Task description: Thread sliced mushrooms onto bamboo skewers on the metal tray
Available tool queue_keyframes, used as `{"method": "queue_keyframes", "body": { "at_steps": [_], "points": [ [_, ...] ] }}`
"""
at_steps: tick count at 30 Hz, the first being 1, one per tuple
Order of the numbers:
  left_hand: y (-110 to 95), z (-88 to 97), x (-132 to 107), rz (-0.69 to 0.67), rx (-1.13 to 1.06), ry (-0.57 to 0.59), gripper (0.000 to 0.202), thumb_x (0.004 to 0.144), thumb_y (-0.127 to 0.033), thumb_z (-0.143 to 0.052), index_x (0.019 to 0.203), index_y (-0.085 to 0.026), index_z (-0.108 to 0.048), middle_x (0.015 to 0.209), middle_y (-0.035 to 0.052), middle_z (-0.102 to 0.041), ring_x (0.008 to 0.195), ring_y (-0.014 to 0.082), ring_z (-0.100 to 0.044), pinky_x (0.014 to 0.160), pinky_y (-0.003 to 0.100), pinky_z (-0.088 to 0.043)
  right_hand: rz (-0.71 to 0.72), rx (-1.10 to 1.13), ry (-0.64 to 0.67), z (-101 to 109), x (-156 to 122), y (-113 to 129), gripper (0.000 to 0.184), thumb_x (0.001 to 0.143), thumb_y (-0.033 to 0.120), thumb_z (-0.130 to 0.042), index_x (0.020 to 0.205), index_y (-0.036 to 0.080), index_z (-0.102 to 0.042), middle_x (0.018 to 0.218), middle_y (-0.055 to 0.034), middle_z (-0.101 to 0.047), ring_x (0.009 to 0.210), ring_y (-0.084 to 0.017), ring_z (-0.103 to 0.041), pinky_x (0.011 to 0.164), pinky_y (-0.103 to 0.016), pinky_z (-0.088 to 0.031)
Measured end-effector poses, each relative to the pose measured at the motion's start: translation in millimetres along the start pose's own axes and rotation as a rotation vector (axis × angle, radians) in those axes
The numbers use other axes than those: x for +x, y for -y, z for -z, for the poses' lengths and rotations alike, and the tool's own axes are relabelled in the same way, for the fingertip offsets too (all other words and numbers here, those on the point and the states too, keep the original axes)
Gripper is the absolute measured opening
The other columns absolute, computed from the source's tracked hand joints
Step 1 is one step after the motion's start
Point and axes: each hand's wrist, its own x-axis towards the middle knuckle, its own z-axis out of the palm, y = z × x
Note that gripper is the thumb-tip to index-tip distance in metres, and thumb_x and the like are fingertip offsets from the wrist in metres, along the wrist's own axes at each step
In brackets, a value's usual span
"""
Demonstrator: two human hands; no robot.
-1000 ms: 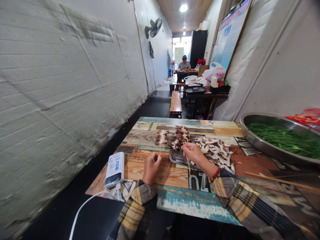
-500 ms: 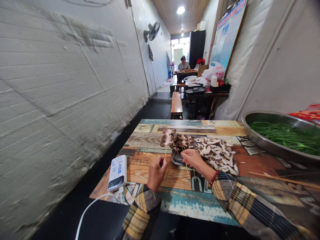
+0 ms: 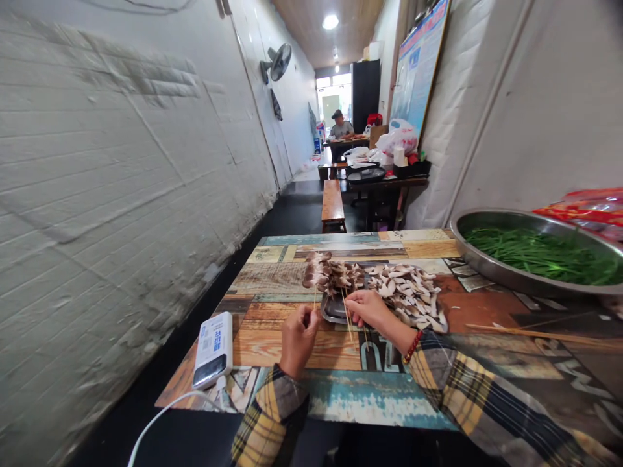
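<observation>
My left hand (image 3: 298, 337) is closed in a pinch on the lower end of a bamboo skewer. Brown-and-white mushroom slices (image 3: 317, 269) are threaded on its top end, above the table. To its right, my right hand (image 3: 370, 311) pinches a thin bamboo stick (image 3: 349, 324) by the near side of a dark tray (image 3: 332, 310); its fingertips partly hide the grip. More skewered mushrooms (image 3: 346, 277) lie across the tray, with sticks pointing toward me. Beside them, a heap of loose sliced mushrooms (image 3: 406, 288) spreads over the tray's right part.
A wide metal basin (image 3: 462, 250) of green stalks stands at the right, near red packaging (image 3: 588, 206). Bare bamboo sticks (image 3: 530, 333) lie below it. A white power bank (image 3: 214, 350) with a cable sits at left. Beyond are a bench (image 3: 333, 201) and a seated person (image 3: 341, 126).
The camera view has turned slightly right, shifting the whole scene leftward. Both hands keep their pinches, and the mushroom skewer stays upright in my left hand.
</observation>
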Motion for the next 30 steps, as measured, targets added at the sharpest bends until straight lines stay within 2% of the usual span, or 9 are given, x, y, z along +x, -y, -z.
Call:
{"method": "queue_keyframes", "body": {
  "at_steps": [5, 10, 14, 19, 24, 28, 30],
  "points": [
    [-2, 4.4, -3, 0.005, 0.034, 0.005, 0.024, 0.085, -0.028, -0.048, 0.063, -0.019, -0.051, 0.053, -0.0029, -0.051, 0.049, 0.0108, -0.047, 0.053, 0.023, -0.033, 0.027, 0.014, -0.045, 1, -1, -2, 0.007, 0.074, 0.016, -0.054, 0.068, 0.016, -0.057, 0.046, 0.0057, -0.056, 0.035, -0.007, -0.051, 0.032, -0.014, -0.039],
    [-7, -0.3, 2, 0.019, 0.015, 0.038, 0.025, 0.085, -0.028, -0.046, 0.062, -0.019, -0.050, 0.053, -0.0023, -0.051, 0.051, 0.0113, -0.047, 0.053, 0.023, -0.032, 0.101, 0.086, -0.125, 16, -3, -2, 0.008, 0.074, 0.023, -0.055, 0.070, 0.017, -0.057, 0.051, 0.0048, -0.058, 0.038, -0.008, -0.053, 0.034, -0.016, -0.041],
    [-10, -10.8, 9, 0.044, 0.011, 0.133, 0.024, 0.086, -0.028, -0.045, 0.065, -0.019, -0.052, 0.055, -0.0018, -0.051, 0.053, 0.0116, -0.048, 0.054, 0.023, -0.032, 0.079, 0.162, -0.196, 33, -7, 6, 0.013, 0.072, 0.028, -0.058, 0.066, 0.017, -0.056, 0.049, 0.0051, -0.056, 0.036, -0.008, -0.050, 0.034, -0.016, -0.041],
    [-10, -22.5, 16, 0.050, 0.112, 0.297, 0.021, 0.082, -0.023, -0.048, 0.062, -0.018, -0.052, 0.057, -0.0004, -0.052, 0.056, 0.0125, -0.048, 0.055, 0.024, -0.027, 0.080, 0.203, -0.203, 42, -14, 21, 0.018, 0.070, 0.032, -0.063, 0.065, 0.016, -0.056, 0.049, 0.0054, -0.056, 0.035, -0.005, -0.047, 0.032, -0.014, -0.037],
    [-9, -23.9, 17, 0.069, 0.120, 0.341, 0.021, 0.081, -0.022, -0.049, 0.062, -0.017, -0.054, 0.056, -0.0002, -0.053, 0.056, 0.0129, -0.048, 0.055, 0.024, -0.026, 0.080, 0.257, -0.151, 35, -14, 21, 0.023, 0.070, 0.037, -0.065, 0.066, 0.016, -0.056, 0.049, 0.0048, -0.056, 0.035, -0.005, -0.046, 0.033, -0.015, -0.038],
    [-12, -26.4, 17, 0.107, 0.100, 0.320, 0.023, 0.083, -0.025, -0.048, 0.063, -0.017, -0.056, 0.058, 0.0008, -0.056, 0.056, 0.0133, -0.051, 0.055, 0.024, -0.028, 0.105, 0.271, -0.095, 22, -11, 11, 0.024, 0.072, 0.038, -0.064, 0.066, 0.016, -0.056, 0.050, 0.0046, -0.055, 0.036, -0.005, -0.046, 0.034, -0.015, -0.039],
    [-14, -29.3, 17, 0.116, 0.108, 0.309, 0.023, 0.083, -0.025, -0.048, 0.064, -0.017, -0.057, 0.059, 0.0014, -0.057, 0.057, 0.0136, -0.051, 0.056, 0.024, -0.028, 0.057, 0.248, -0.066, 15, -10, 7, 0.023, 0.075, 0.035, -0.061, 0.064, 0.015, -0.056, 0.048, 0.0047, -0.054, 0.036, -0.004, -0.046, 0.034, -0.014, -0.038]
  ]
}}
